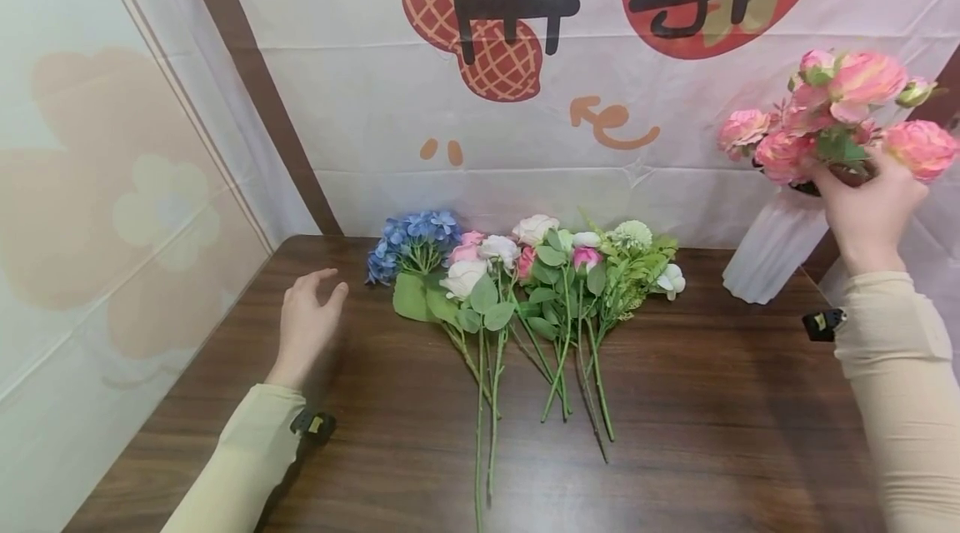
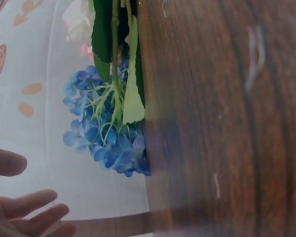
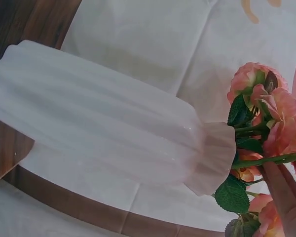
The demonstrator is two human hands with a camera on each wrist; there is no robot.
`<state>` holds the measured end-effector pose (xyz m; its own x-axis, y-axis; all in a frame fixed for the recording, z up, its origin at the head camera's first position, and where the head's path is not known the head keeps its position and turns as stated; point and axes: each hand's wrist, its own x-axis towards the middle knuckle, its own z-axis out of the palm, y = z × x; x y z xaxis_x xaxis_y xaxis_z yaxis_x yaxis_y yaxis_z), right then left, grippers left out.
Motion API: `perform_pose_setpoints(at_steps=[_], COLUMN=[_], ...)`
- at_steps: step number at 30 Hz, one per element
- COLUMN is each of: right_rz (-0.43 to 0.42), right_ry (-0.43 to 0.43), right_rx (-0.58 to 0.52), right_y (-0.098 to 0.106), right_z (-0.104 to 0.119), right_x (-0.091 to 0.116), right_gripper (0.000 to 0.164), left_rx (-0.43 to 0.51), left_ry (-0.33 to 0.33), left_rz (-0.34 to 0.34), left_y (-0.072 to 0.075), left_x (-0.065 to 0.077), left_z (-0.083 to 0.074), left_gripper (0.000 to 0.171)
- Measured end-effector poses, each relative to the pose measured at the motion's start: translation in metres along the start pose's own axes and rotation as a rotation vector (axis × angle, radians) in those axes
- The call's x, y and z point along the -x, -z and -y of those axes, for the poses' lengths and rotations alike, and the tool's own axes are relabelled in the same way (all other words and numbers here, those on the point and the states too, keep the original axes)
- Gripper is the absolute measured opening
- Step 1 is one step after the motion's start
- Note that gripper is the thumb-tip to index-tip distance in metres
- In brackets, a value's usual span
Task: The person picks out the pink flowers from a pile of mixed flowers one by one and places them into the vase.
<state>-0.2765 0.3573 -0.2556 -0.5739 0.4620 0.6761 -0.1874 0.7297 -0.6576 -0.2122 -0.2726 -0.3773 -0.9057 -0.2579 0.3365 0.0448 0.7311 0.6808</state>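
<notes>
At the right of the head view, my right hand [image 1: 870, 204] reaches in among pink artificial flowers [image 1: 866, 83], its thumb and forefinger spread apart beside the stems. The flowers stand in a tilted white fluted vase [image 1: 776, 246]. In the right wrist view, straight fingers [image 3: 283, 190] touch the blooms beyond the vase's ruffled rim [image 3: 217, 158]; the thumb is hidden. Above the table's left side, my left hand [image 1: 309, 325] holds nothing, its fingers relaxed and apart. Nearest to it is a blue hydrangea [image 1: 420, 241], which the left wrist view also shows.
Several loose stems lie on the brown wooden table [image 1: 697, 416]: white roses [image 1: 465, 276], a magenta rose [image 1: 587, 258], a pale green pompom flower [image 1: 632, 234] and leafy sprigs [image 1: 637, 271]. A printed cloth [image 1: 360, 108] hangs behind the table, and another covers the left side.
</notes>
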Motion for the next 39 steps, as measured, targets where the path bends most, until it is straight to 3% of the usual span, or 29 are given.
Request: perform_pose_setpoints(at_steps=[5,11,21,28,35,39], right_rz=[-0.059,-0.160,-0.140,-0.165,-0.191,-0.220], right_ry=[0.113,0.213,0.104,0.056,-0.046,-0.034], right_rx=[-0.060,0.013,0.036,0.031,0.120,0.083], right_y=[-0.001,-0.003,0.006,0.004,0.001,0.001], right_z=[0.004,0.003,0.006,0.002,-0.001,-0.002], right_x=[-0.002,-0.008,-0.004,-0.003,-0.002,-0.001], right_gripper=[0.030,0.030,0.036,0.040,0.042,0.036], left_rx=[-0.001,-0.029,-0.084,-0.089,-0.093,-0.093], left_ry=[-0.009,-0.020,-0.040,-0.058,-0.064,-0.061], left_rz=[-0.006,-0.002,0.063,0.067,0.053,0.053], left_y=[0.002,0.006,0.013,0.013,0.012,0.013], left_x=[0.000,0.002,0.006,0.007,0.006,0.006], left_z=[0.002,0.005,0.009,0.010,0.010,0.010], left_gripper=[0.041,0.042,0.046,0.045,0.044,0.044])
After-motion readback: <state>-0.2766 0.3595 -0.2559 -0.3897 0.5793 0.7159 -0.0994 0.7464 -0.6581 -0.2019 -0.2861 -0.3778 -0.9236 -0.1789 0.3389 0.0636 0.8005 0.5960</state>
